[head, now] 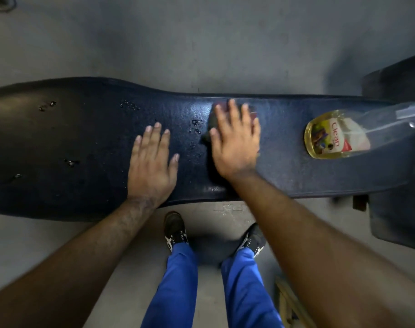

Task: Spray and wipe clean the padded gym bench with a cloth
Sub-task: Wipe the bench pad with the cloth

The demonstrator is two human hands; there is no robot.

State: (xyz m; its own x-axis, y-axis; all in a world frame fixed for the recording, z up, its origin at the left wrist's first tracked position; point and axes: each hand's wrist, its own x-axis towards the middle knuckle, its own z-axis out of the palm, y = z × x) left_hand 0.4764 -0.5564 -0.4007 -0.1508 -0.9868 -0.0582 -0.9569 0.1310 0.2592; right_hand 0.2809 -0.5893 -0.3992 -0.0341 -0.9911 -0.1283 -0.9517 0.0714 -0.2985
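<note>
Right hand [235, 140] flat, fingers spread, pressing cloth [207, 131] on bench [284, 129]. Left hand [152, 162] flat, empty. Bench axis runs 9–3; droplets [70, 162] at 9, nearer left hand.

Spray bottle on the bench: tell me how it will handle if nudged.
The spray bottle stands upright on the padded bench, so it could tip. Its yellow liquid looks low, so probably light. The textured pad likely resists sliding.

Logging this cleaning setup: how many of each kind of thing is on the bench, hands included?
Hands: 2, left hand flat on the bench, right hand pressing the cloth
Cloths: 1, cloth
Spray bottles: 1, spray bottle
Total: 4
</note>
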